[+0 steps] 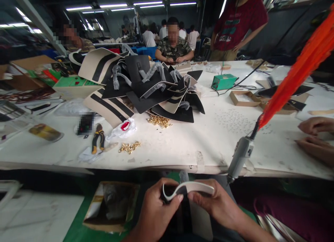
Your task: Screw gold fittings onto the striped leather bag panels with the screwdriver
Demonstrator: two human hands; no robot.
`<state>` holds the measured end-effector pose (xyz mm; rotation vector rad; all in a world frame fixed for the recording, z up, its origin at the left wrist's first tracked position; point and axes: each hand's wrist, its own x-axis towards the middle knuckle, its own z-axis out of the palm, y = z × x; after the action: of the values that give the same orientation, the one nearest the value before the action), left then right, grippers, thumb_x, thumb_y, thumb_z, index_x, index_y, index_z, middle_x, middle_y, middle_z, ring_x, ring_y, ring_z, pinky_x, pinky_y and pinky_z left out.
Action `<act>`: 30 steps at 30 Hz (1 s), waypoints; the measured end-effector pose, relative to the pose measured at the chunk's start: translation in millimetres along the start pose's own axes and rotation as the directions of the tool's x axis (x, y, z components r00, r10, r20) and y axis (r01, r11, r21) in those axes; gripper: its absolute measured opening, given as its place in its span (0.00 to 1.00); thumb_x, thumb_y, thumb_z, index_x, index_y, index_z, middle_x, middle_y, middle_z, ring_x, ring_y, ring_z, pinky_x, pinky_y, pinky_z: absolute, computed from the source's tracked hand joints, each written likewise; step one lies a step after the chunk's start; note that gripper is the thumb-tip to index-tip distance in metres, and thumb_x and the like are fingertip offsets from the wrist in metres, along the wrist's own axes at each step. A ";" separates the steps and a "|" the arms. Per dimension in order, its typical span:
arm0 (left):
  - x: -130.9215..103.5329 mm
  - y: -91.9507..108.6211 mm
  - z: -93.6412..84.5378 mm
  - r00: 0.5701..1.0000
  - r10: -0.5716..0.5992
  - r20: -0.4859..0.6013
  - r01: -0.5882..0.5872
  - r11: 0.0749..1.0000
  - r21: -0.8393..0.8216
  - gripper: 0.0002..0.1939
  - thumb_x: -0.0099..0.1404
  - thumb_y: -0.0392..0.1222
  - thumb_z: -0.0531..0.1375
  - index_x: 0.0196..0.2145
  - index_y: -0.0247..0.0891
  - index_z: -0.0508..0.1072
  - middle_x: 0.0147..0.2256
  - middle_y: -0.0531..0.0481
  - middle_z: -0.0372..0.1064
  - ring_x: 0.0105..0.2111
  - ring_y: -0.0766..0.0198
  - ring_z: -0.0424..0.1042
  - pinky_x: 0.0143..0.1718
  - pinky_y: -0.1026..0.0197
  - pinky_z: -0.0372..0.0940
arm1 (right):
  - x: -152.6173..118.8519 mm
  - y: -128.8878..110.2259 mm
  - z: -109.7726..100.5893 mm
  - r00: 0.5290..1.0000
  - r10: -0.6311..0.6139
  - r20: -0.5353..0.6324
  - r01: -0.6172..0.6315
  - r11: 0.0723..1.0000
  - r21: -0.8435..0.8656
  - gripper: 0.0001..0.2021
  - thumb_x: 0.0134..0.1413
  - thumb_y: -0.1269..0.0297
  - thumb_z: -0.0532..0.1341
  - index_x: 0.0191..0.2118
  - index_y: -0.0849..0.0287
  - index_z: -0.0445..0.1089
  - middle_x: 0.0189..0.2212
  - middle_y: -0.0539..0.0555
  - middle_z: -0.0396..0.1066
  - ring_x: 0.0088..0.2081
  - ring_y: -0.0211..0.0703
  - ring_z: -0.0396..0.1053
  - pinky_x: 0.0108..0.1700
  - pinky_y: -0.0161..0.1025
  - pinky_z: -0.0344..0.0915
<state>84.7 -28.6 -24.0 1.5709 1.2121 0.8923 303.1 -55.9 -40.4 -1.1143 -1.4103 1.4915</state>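
Below the table's front edge, my left hand (pixel 159 209) and my right hand (pixel 216 202) grip a cream-and-black leather panel (pixel 199 187) between them. Its upper edge is bent into a wave, with both thumbs pressing on the near side. The lower part of the panel hangs over my lap, partly hidden by the hands. A bit of clear plastic wrap shows behind its top edge. To the right of my hands, a grey electric screwdriver (pixel 240 158) hangs tip-down from a cord wrapped in orange-red material.
A heap of black and cream panels (pixel 146 85) covers the table's middle. Gold hardware (pixel 129 147), pliers (pixel 98 139) and a tin (pixel 46 132) lie left. A green box (pixel 223 81) stands behind small scattered pieces. Another person's hands (pixel 317 137) rest at right. An open carton (pixel 112 205) sits below.
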 end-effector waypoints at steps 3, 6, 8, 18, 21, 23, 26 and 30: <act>31.3 -8.1 1.4 0.989 -0.128 0.070 0.133 0.988 -0.081 0.11 0.59 0.41 0.69 0.41 0.40 0.79 0.36 0.50 0.82 0.37 0.56 0.79 0.41 0.58 0.72 | 16.4 5.8 -3.3 0.977 0.199 -0.082 -0.177 0.959 0.222 0.22 0.59 0.43 0.72 0.46 0.59 0.81 0.36 0.55 0.82 0.37 0.50 0.77 0.39 0.40 0.73; 61.9 -15.8 5.0 0.970 -0.214 0.114 0.228 0.965 -0.126 0.16 0.55 0.42 0.71 0.42 0.39 0.78 0.37 0.50 0.81 0.38 0.55 0.78 0.41 0.57 0.71 | 33.0 3.8 -13.2 0.937 0.318 -0.143 -0.285 0.935 0.212 0.23 0.56 0.43 0.74 0.43 0.61 0.80 0.34 0.56 0.82 0.32 0.48 0.77 0.33 0.38 0.70; 79.1 -19.6 8.5 0.959 -0.248 0.135 0.266 0.954 -0.136 0.16 0.54 0.41 0.70 0.41 0.38 0.78 0.37 0.50 0.81 0.38 0.55 0.78 0.41 0.58 0.71 | 44.1 1.6 -20.6 0.913 0.356 -0.201 -0.339 0.934 0.114 0.22 0.57 0.43 0.72 0.38 0.61 0.79 0.31 0.56 0.81 0.30 0.48 0.76 0.29 0.37 0.68; 128.6 -15.8 18.7 0.910 -0.389 0.144 0.379 0.921 0.092 0.17 0.49 0.29 0.68 0.39 0.38 0.80 0.34 0.51 0.82 0.36 0.55 0.80 0.36 0.59 0.70 | 84.1 0.9 -31.3 0.831 0.394 -0.393 -0.502 0.836 -0.223 0.08 0.61 0.60 0.65 0.35 0.58 0.77 0.33 0.57 0.82 0.36 0.51 0.79 0.33 0.37 0.67; 132.7 -17.2 21.0 0.911 -0.388 0.138 0.369 0.918 0.145 0.17 0.48 0.28 0.68 0.38 0.39 0.80 0.34 0.51 0.82 0.37 0.54 0.81 0.36 0.58 0.70 | 88.9 0.7 -29.2 0.822 0.378 -0.425 -0.508 0.824 -0.250 0.05 0.60 0.63 0.65 0.37 0.58 0.76 0.34 0.56 0.82 0.37 0.51 0.79 0.34 0.37 0.67; 133.7 -18.5 22.2 0.916 -0.379 0.134 0.354 0.918 0.177 0.18 0.48 0.28 0.68 0.38 0.39 0.79 0.34 0.50 0.82 0.37 0.53 0.81 0.36 0.58 0.70 | 91.1 0.1 -28.4 0.812 0.383 -0.440 -0.523 0.812 -0.259 0.04 0.59 0.64 0.65 0.36 0.58 0.75 0.33 0.56 0.82 0.36 0.51 0.79 0.34 0.37 0.66; 133.1 -18.2 19.9 0.929 -0.345 0.134 0.309 0.922 0.233 0.20 0.49 0.29 0.69 0.42 0.38 0.79 0.37 0.48 0.82 0.40 0.50 0.82 0.39 0.56 0.72 | 93.2 -0.8 -28.1 0.802 0.395 -0.447 -0.539 0.801 -0.260 0.03 0.57 0.66 0.65 0.34 0.58 0.75 0.32 0.56 0.82 0.35 0.51 0.79 0.32 0.37 0.66; 127.1 -15.5 8.2 0.975 -0.214 0.063 0.176 0.912 0.370 0.43 0.51 0.33 0.72 0.65 0.36 0.69 0.53 0.39 0.79 0.53 0.40 0.78 0.53 0.44 0.72 | 94.0 -0.5 -28.4 0.803 0.404 -0.438 -0.539 0.806 -0.246 0.04 0.57 0.65 0.64 0.35 0.59 0.76 0.33 0.57 0.82 0.36 0.51 0.80 0.31 0.36 0.66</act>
<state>119.4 93.8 -40.5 1.7211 1.4919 0.4679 301.3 42.0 -47.3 -1.9977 -1.2071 1.2696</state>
